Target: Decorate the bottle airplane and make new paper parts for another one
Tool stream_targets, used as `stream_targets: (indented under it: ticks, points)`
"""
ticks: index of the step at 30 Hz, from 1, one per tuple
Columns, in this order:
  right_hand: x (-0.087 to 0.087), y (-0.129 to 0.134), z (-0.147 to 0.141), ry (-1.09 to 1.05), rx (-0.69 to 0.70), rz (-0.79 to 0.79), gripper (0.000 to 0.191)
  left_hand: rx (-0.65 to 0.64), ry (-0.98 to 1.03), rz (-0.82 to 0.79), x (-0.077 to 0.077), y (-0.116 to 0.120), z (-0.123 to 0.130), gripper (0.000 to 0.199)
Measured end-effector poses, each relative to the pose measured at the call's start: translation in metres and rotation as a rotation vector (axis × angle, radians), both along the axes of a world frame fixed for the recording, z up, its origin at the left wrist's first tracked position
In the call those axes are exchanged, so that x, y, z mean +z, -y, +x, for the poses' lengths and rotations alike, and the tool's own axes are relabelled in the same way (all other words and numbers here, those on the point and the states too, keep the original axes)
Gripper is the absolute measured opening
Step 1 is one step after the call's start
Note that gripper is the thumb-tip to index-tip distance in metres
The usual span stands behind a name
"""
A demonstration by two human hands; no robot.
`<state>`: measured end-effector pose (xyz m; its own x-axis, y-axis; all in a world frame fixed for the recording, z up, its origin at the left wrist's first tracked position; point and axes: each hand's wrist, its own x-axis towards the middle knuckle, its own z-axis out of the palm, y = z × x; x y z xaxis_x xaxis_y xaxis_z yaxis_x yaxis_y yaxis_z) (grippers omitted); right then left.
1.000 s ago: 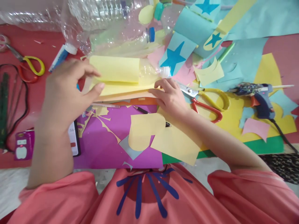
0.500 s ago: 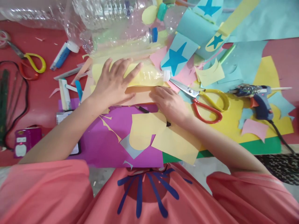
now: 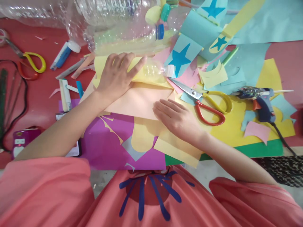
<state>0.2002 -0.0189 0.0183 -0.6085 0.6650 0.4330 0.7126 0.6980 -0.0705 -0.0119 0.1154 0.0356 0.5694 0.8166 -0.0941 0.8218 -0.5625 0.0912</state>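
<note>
- At the far edge we see a bank of clear bottles, and nearest us among them a blue-capped bottle, just beyond our left hand.
- To our right, large scissors lie with blade tips just beside the white cap of the bottle we work on, so that side is crowded.
- Past them we have a glue gun on yellow card, and a pink scrap near it.
- Beyond the cap sits turquoise paper bearing blue stars.
- On our left we find small scissors, a blue-and-white tube and a phone, partly covered by our forearm.
- Nearest our body is a purple sheet, overlapped by pale cut pieces.
- Our bottle lies on its side, neck to the right, yellow paper around its body.
- Our left hand lies palm down over that paper, thumb spread toward the neck; its fingertips curve out of sight, so we cannot tell whether they grip.
- A peach sheet spreads from the bottle toward us.
- Our right hand rests on its right part, fingers straight, together and clasping nothing that we can see, well short of the bottle.
</note>
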Motion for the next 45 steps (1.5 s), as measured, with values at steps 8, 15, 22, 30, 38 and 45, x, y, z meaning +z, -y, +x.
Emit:
stream_targets:
  ticks: [8, 15, 22, 30, 38, 45]
  points:
    - [0.023, 0.056, 0.019, 0.013, 0.247, -0.122, 0.024, 0.046, -0.083, -0.007, -0.002, -0.012, -0.006, 0.050]
    - [0.026, 0.066, 0.041, 0.005, 0.262, -0.118, 0.026, -0.046, -0.019, 0.076, -0.005, 0.002, -0.019, 0.071]
    - [0.004, 0.031, 0.122, -0.027, 0.073, 0.271, 0.032, -0.134, 0.065, 0.085, -0.001, 0.031, -0.036, 0.064]
    - [-0.066, 0.053, 0.188, -0.281, -0.388, 0.750, 0.030, -0.014, 0.179, 0.105, 0.010, 0.103, -0.043, 0.043]
    - [-0.013, 0.108, 0.117, 0.150, -0.633, -0.101, 0.077, -0.391, 0.232, 0.021, -0.026, 0.182, -0.015, 0.038]
    - [0.008, 0.079, 0.072, 0.157, -0.293, -0.363, 0.075, -0.367, 0.156, 0.010, -0.034, 0.182, -0.032, 0.040]
